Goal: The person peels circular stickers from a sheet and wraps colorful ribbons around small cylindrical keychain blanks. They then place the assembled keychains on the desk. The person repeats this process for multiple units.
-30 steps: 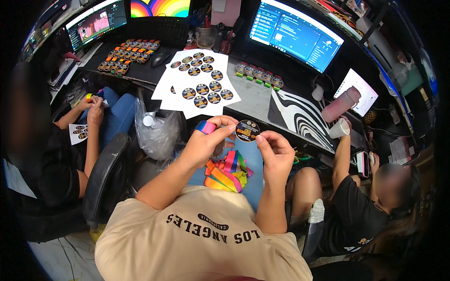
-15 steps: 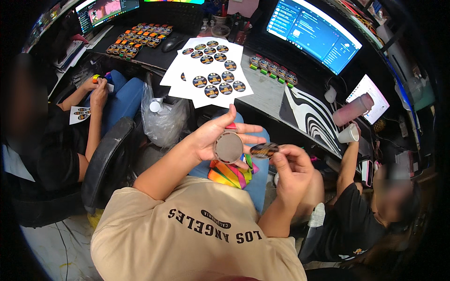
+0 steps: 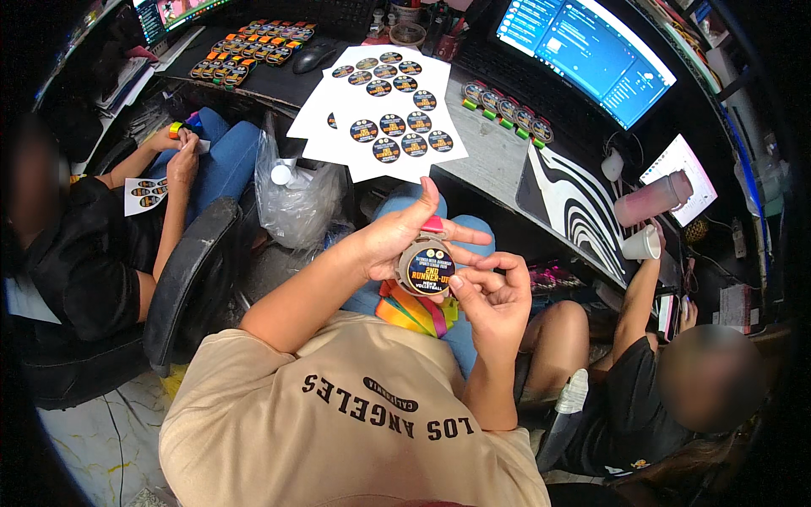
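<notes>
My left hand holds a round metal medal face up on the palm, with the thumb raised and the fingers stretched out beneath it. A dark round sticker with gold and white print lies over the medal's face, a little toward its right side. The thumb and a finger of my right hand pinch the sticker's right edge; the other fingers are loosely curled. From the medal a multicoloured ribbon in yellow, green, orange and pink hangs onto my lap.
Sheets of round stickers lie on the desk ahead. Finished-looking medals stand in rows at the far left and right. A plastic bag hangs left. One co-worker's hands work there; another's hand holds a white cup at right.
My right hand has moved left and brought the sticker from beside the medal onto its face. The sticker has turned from edge-on to flat, print upward.
</notes>
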### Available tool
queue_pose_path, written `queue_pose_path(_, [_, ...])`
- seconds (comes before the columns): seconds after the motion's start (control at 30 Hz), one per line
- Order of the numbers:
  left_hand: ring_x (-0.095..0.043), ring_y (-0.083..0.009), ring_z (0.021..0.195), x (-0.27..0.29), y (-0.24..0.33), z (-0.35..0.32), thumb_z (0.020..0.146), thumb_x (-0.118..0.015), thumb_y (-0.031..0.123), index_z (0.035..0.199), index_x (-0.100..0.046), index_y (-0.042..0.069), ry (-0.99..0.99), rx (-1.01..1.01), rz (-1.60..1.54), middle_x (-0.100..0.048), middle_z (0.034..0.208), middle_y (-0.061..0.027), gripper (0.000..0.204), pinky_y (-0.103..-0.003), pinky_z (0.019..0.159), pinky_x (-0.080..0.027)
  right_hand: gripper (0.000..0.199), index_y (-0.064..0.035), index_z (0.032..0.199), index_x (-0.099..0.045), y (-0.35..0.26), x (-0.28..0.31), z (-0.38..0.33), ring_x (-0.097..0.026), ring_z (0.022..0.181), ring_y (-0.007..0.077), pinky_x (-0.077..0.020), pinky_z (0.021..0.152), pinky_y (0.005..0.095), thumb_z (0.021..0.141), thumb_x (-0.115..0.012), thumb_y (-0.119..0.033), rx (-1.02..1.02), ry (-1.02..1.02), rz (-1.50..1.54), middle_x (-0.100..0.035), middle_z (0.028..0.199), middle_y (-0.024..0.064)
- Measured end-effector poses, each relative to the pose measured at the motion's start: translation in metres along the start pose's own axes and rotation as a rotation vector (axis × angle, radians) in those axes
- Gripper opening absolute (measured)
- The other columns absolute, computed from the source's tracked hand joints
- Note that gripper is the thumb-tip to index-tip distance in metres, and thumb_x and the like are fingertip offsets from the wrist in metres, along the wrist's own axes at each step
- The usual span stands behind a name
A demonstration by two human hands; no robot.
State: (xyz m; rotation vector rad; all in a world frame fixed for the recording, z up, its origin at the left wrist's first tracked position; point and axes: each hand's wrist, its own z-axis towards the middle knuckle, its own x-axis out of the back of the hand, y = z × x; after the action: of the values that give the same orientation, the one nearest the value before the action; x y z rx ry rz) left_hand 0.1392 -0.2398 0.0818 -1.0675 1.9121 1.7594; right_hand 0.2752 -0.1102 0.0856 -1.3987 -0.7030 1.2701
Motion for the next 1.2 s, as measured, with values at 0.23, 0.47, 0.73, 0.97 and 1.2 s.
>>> queue_pose_path(0.23, [-0.063,-0.028,0.112,-0.006,0.001,-0.005,0.076,-0.019,0.088,0.141,-0.038,-0.005,-0.036,-0.02,0.018,-0.054,0.133,-0.0257,0.116,-0.039,0.085,-0.057,0.034,-0.0036,0.104,-0.047,-0.004,-0.009,-0.006,-0.062,0.071,0.008,-0.0443,0.057,0.0173,0.082,-0.07,0.007,-0.012,0.062,-0.011,-0.069,0.085,0.0121])
queue_pose_path(0.47, [-0.064,-0.0273,0.11,-0.014,0.004,-0.012,0.078,-0.018,0.086,0.141,-0.039,-0.004,-0.024,-0.017,0.027,-0.056,0.13,-0.0257,0.112,-0.04,0.082,-0.059,0.028,-0.0019,0.104,-0.049,-0.007,-0.009,-0.006,-0.065,0.076,0.0095,-0.0496,0.064,0.0175,0.085,-0.065,0.011,0.047,0.021,-0.051,-0.068,0.091,0.0139])
queue_pose_path(0.73, [-0.064,-0.0271,0.11,-0.012,0.003,-0.01,0.078,-0.019,0.086,0.141,-0.039,-0.005,-0.051,-0.046,0.028,-0.056,0.129,-0.0269,0.113,-0.039,0.084,-0.058,0.031,-0.0027,0.1,-0.049,-0.011,-0.014,-0.007,-0.064,0.074,0.0098,-0.0473,0.061,0.0175,0.081,-0.069,0.011,0.029,0.044,-0.034,-0.068,0.087,0.0117])
queue_pose_path(0.97, [-0.064,-0.0275,0.111,-0.014,0.004,-0.013,0.079,-0.02,0.085,0.14,-0.04,-0.006,-0.032,-0.049,0.034,-0.056,0.129,-0.0271,0.111,-0.037,0.087,-0.056,0.03,-0.0028,0.098,-0.049,-0.012,-0.016,-0.007,-0.063,0.073,0.0095,-0.0474,0.061,0.0174,0.081,-0.069,0.011,0.05,0.029,-0.03,-0.067,0.087,0.0113])
queue_pose_path(1.2, [-0.063,-0.027,0.112,-0.017,0.005,-0.015,0.079,-0.02,0.085,0.139,-0.042,-0.005,-0.037,-0.054,0.053,-0.057,0.128,-0.0267,0.11,-0.037,0.089,-0.055,0.028,-0.0029,0.097,-0.05,-0.013,-0.019,-0.008,-0.062,0.071,0.0078,-0.0461,0.059,0.0164,0.081,-0.069,0.011,0.055,0.026,-0.04,-0.067,0.086,0.011])
